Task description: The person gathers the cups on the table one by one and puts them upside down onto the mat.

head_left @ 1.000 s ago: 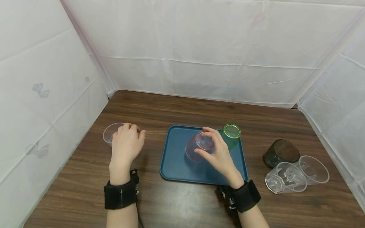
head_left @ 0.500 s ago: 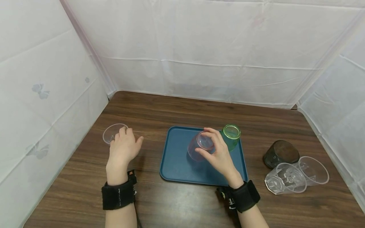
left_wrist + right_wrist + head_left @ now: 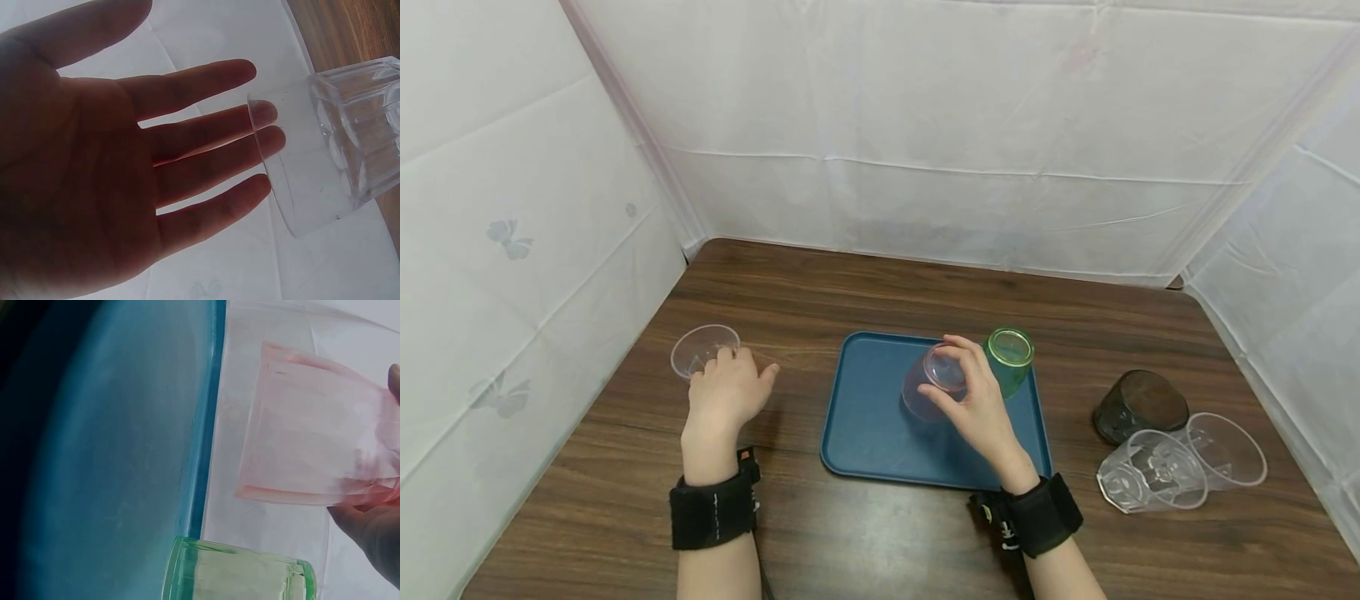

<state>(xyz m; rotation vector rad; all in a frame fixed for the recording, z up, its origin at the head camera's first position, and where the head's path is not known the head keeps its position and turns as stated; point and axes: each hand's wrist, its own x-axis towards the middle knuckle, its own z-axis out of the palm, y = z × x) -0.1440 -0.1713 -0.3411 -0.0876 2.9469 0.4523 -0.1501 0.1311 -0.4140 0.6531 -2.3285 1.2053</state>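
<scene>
My right hand (image 3: 976, 408) grips a see-through pink cup (image 3: 917, 390) round its base end, thumb on one side and fingers on the other. Upside down, the cup is over the blue tray (image 3: 868, 454); whether its rim touches the tray I cannot tell. Just right of it, a green cup (image 3: 1009, 367) stands upside down on the tray. At the left, my left hand (image 3: 724, 400) is beside a clear cup (image 3: 688, 352), fingers nearly straight. In the left wrist view, the fingertips meet the clear cup's (image 3: 312, 156) rim, and two show through its wall.
Right of the tray, a dark grey cup (image 3: 1138, 404) sits on the wooden table (image 3: 820, 542). Two clear cups, one (image 3: 1150, 471) in front and another (image 3: 1228, 450) beside it, are close by. White sheeting (image 3: 925, 200) encloses the table's back and sides.
The right hand has shifted the pink cup slightly rightward, nearer the green cup. My left hand has drawn back a little toward me, uncovering more of the clear cup's rim.
</scene>
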